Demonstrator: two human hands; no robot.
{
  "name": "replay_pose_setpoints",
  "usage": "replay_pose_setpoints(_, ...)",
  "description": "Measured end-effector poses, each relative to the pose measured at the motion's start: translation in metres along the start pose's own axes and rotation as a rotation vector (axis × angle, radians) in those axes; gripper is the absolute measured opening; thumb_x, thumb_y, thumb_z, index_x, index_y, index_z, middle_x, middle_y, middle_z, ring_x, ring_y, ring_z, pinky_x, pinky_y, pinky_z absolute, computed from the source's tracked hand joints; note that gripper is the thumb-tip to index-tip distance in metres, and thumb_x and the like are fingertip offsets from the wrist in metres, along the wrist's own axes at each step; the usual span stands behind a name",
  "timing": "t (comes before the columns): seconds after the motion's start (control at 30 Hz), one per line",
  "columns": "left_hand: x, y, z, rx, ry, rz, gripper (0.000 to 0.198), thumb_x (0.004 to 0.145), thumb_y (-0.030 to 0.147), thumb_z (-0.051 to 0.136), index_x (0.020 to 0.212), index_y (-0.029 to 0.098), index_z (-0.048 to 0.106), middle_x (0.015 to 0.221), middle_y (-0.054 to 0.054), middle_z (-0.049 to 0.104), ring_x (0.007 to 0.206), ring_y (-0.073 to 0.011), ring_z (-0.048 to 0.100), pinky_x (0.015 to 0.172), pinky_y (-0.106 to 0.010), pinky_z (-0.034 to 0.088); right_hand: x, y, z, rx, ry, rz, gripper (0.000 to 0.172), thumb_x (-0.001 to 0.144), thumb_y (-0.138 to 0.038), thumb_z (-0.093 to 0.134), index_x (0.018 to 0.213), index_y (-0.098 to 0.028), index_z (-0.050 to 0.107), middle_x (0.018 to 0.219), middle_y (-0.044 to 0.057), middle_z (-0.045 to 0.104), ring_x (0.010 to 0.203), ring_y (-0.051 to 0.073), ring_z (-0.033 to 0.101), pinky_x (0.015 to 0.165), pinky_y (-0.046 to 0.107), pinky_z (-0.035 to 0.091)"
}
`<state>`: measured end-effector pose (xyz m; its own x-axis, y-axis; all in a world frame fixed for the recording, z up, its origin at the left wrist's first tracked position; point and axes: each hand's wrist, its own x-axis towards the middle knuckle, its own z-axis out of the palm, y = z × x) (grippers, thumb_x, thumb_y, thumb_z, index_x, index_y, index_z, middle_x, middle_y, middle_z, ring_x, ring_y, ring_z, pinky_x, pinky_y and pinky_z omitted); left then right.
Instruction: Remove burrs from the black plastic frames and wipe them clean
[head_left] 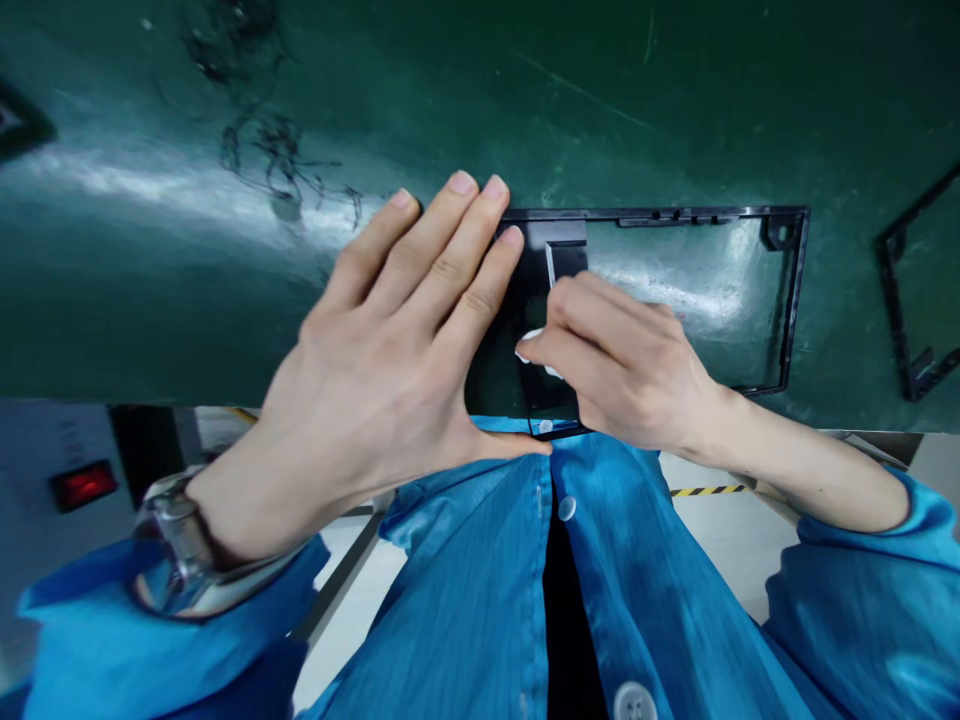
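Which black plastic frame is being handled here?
The middle frame: the left hand lies across its left end, and the right hand pinches a white wad there. The right-edge frame has no hand on it.

Left hand (pixel 375 345) is splayed over the 9 o'clock end of a black frame (pixel 652 215), right hand (pixel 630 365) has some white stuff (pixel 553 372) pinched over that same end. Another black frame (pixel 893 310) sits out at 3 o'clock, messy dark strands (pixel 279 155) around 10, on a scuffed green tabletop (pixel 427 100).

Black frame (pixel 615 214), white wad (pixel 553 372), green tabletop (pixel 480 120); yellow-black striped band (pixel 707 491)
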<state>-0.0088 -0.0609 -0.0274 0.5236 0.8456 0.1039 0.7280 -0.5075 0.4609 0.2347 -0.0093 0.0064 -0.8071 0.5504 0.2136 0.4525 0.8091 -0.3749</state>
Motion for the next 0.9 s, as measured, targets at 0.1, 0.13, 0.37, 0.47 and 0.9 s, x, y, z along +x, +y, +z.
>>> replay_pose_setpoints(0.1,-0.001,0.0,0.001,-0.005,0.019,0.012,0.12,0.104,0.084,0.059,0.189,0.023,-0.001,0.198,-0.005,0.002,0.184,-0.044,0.016,0.155,-0.067,0.021,-0.007,-0.003,-0.004,0.004,0.022,-0.059,0.045,0.119,-0.005,0.036,0.087,-0.017,0.065,0.093,0.004,0.065,0.091,0.013,0.065,0.06,0.029,0.041)
replay_pose_setpoints(0.13,-0.001,0.0,0.001,-0.007,0.019,0.017,0.12,0.104,0.084,0.059,0.189,0.023,-0.001,0.198,-0.006,0.003,0.183,-0.0447,0.016,0.154,-0.068,0.022,-0.008,-0.004,-0.004,0.007,0.026,-0.07,0.045,0.118,-0.004,0.037,0.086,-0.017,0.065,0.093,0.004,0.065,0.089,0.013,0.064,0.059,0.03,0.04)
replay_pose_setpoints(0.37,-0.001,0.0,0.0,0.002,0.011,0.006,0.118,0.106,0.083,0.055,0.189,0.019,0.001,0.198,-0.012,0.007,0.183,-0.046,0.016,0.154,-0.07,0.021,0.001,0.002,0.0,0.036,-0.006,0.072,0.054,0.123,-0.014,0.024,0.1,-0.017,0.072,0.096,0.002,0.063,0.099,0.013,0.07,0.078,0.028,0.052)
replay_pose_setpoints(0.47,0.0,0.0,-0.001,-0.024,-0.015,-0.005,0.119,0.105,0.084,0.056,0.189,0.022,-0.001,0.199,-0.011,0.006,0.183,-0.0466,0.014,0.154,-0.072,0.02,0.003,0.0,0.002,0.044,-0.021,0.084,0.054,0.123,-0.013,0.024,0.096,-0.017,0.071,0.096,0.003,0.065,0.096,0.013,0.069,0.075,0.029,0.051)
replay_pose_setpoints(0.9,-0.001,-0.002,0.0,0.003,-0.013,-0.011,0.126,0.101,0.09,0.056,0.189,0.02,-0.001,0.198,-0.01,0.004,0.184,-0.0476,0.016,0.152,-0.073,0.023,0.005,-0.001,-0.001,0.07,-0.048,0.097,0.055,0.122,-0.012,0.022,0.098,-0.016,0.071,0.102,0.004,0.067,0.095,0.012,0.066,0.075,0.029,0.051)
